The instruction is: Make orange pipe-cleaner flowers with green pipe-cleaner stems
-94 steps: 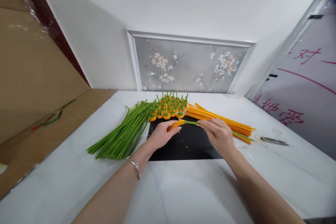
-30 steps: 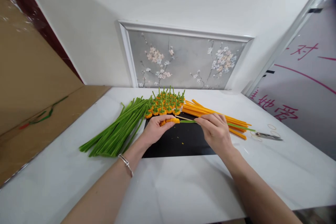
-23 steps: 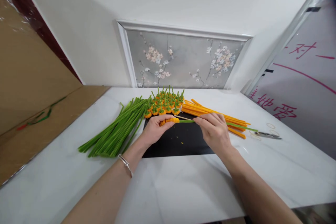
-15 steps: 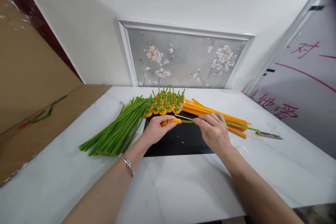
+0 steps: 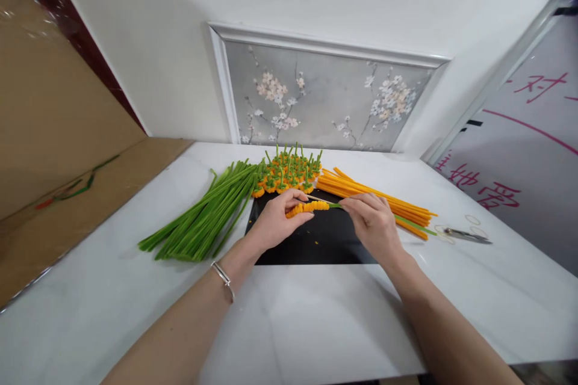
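Observation:
My left hand (image 5: 273,222) is closed, pinching a ridged orange coil of pipe cleaner (image 5: 311,208) between thumb and fingers. From the coil's right end a green pipe cleaner (image 5: 413,225) runs into my right hand (image 5: 372,219) and comes out beyond it. The right fingers are closed around that green pipe cleaner. A thin pale stick (image 5: 320,199) reaches from the right fingertips toward the left hand, just above the coil. Both hands are over a black mat (image 5: 311,246); behind them stand several small orange pumpkins with green stems (image 5: 289,171).
Left of the mat is a pile of green pipe cleaners (image 5: 203,216). On the right, orange pipe cleaners (image 5: 374,195) lie beside scissors (image 5: 467,236) and thin rings (image 5: 472,220). A cardboard sheet (image 5: 153,159) borders the white table (image 5: 316,313) on the left.
The view has shifted slightly. More of the orange coil shows to the right of my left fingers, and the gap to my right hand is shorter. The green pipe cleaner's far end has moved left.

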{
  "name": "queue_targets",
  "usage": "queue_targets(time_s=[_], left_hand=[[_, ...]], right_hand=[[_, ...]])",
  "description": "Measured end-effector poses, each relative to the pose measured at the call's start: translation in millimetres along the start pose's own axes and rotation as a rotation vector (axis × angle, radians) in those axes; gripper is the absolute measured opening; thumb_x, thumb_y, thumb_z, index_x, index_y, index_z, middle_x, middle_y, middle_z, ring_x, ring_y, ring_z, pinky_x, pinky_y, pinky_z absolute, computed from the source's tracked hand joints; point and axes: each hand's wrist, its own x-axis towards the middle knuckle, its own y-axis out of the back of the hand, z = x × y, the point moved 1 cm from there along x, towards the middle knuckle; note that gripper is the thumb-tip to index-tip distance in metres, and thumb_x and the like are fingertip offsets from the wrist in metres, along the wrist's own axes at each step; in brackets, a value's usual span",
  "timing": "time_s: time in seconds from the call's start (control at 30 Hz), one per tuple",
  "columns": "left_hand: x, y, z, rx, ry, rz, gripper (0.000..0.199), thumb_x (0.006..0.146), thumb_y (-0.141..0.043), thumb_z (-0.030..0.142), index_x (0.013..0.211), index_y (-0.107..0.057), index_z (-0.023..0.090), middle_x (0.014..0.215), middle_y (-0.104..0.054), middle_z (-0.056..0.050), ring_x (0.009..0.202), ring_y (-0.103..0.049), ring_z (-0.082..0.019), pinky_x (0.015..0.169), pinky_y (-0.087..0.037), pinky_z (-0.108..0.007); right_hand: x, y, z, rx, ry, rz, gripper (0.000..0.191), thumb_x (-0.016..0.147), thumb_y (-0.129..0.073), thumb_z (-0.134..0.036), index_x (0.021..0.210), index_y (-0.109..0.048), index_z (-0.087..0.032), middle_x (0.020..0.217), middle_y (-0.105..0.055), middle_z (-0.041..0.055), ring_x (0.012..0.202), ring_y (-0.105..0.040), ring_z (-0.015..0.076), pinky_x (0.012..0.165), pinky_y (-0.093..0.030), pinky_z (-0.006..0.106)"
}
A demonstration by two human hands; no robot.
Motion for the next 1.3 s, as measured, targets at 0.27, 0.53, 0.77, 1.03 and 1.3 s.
queue_targets(time_s=[0.27, 0.53, 0.77, 1.03, 1.3], left_hand=[[-3.2, -1.2, 11.7, 0.155, -0.030, -0.041, 0.029, 0.088, -0.053, 0.037, 0.100, -0.073, 0.019, 0.074, -0.069, -0.001, 0.058, -0.055, -0.013, 0.057, -0.043, -0.023], [-2.7, -1.1, 11.3, 0.207, -0.151, -0.040, 0.033, 0.084, -0.059, 0.025, 0.116, -0.067, 0.020, 0.090, -0.067, -0.004, 0.079, -0.060, -0.015, 0.074, -0.047, -0.025], [-3.2, -1.8, 13.2, 0.265, -0.236, -0.075, 0.024, 0.086, -0.054, 0.017, 0.103, -0.071, 0.021, 0.086, -0.067, -0.002, 0.076, -0.060, -0.013, 0.070, -0.046, -0.023], [-5.5, -5.8, 15.4, 0.290, -0.227, -0.133, 0.023, 0.088, -0.053, 0.021, 0.102, -0.071, 0.021, 0.081, -0.069, -0.001, 0.073, -0.060, -0.014, 0.068, -0.044, -0.022], [-6.9, -6.0, 14.1, 0.183, -0.111, -0.096, 0.028, 0.086, -0.056, 0.026, 0.108, -0.070, 0.018, 0.095, -0.073, -0.003, 0.077, -0.064, -0.015, 0.071, -0.047, -0.022]], right_hand=[[0.4, -0.5, -2.1, -0.021, 0.028, -0.044, 0.020, 0.094, -0.050, -0.021, 0.091, -0.069, -0.023, 0.087, -0.070, 0.0031, 0.078, -0.059, 0.0163, 0.070, -0.035, 0.032], [1.5, 6.1, 3.2, -0.130, 0.097, -0.028, 0.022, 0.092, -0.049, -0.014, 0.092, -0.069, -0.024, 0.088, -0.070, 0.0027, 0.078, -0.058, 0.0155, 0.070, -0.033, 0.032], [4.0, 7.2, -8.4, -0.190, 0.147, -0.036, 0.021, 0.091, -0.052, -0.011, 0.089, -0.069, -0.022, 0.086, -0.070, 0.0019, 0.076, -0.056, 0.0145, 0.072, -0.033, 0.031], [2.0, -3.5, -12.5, 0.061, 0.080, -0.075, 0.020, 0.093, -0.049, -0.017, 0.095, -0.068, -0.021, 0.088, -0.069, 0.0056, 0.081, -0.060, 0.0171, 0.074, -0.045, 0.031], [0.8, 0.7, -7.7, 0.217, 0.040, -0.065, 0.025, 0.093, -0.046, -0.017, 0.099, -0.070, -0.022, 0.095, -0.066, 0.0074, 0.086, -0.065, 0.0177, 0.078, -0.055, 0.030]])
